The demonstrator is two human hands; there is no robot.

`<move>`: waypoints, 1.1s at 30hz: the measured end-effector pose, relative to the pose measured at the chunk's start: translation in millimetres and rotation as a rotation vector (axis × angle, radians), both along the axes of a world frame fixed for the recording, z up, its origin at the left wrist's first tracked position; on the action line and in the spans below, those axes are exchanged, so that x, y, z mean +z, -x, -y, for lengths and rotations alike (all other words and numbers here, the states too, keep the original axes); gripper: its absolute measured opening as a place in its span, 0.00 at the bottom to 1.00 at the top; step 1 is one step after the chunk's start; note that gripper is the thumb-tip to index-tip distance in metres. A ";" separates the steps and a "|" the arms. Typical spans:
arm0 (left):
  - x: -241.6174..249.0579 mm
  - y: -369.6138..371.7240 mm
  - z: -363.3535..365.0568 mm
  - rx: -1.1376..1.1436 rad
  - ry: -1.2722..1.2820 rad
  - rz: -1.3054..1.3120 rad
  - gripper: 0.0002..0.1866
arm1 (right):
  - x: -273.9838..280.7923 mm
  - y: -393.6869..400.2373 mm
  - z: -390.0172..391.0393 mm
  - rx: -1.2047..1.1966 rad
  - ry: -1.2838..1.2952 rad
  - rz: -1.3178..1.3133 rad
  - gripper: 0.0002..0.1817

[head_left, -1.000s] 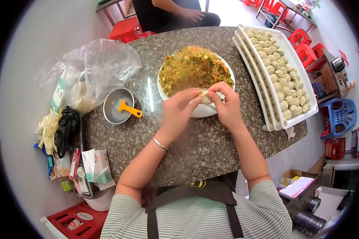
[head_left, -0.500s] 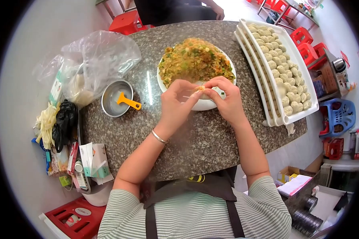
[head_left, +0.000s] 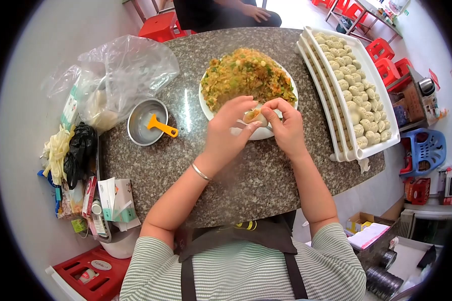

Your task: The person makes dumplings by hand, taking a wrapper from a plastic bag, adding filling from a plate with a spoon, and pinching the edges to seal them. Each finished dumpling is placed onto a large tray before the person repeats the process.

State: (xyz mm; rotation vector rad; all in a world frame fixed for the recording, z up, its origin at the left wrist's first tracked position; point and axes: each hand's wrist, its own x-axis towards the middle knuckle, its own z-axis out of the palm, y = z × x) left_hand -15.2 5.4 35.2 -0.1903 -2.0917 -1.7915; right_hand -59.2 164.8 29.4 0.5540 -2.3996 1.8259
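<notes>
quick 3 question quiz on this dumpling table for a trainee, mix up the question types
1. True or false: both hands hold the dumpling.
2. What lies in the metal bowl? A) orange scraper B) spoon C) chopsticks
3. Which side of the filling plate is the tray of finished dumplings on?

Key
1. True: left hand and right hand pinch it together.
2. A, the orange scraper.
3. The person's right.

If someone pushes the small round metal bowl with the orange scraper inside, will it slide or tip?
The small round metal bowl looks low and wide, so it would probably slide on the polished speckled stone table, not tip. The orange plastic scraper overhangs the rim and may slip.
</notes>
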 end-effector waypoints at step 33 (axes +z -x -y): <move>-11.9 4.7 8.0 -0.019 0.175 -0.082 0.08 | -1.8 -2.8 3.0 -0.006 0.002 -0.126 0.07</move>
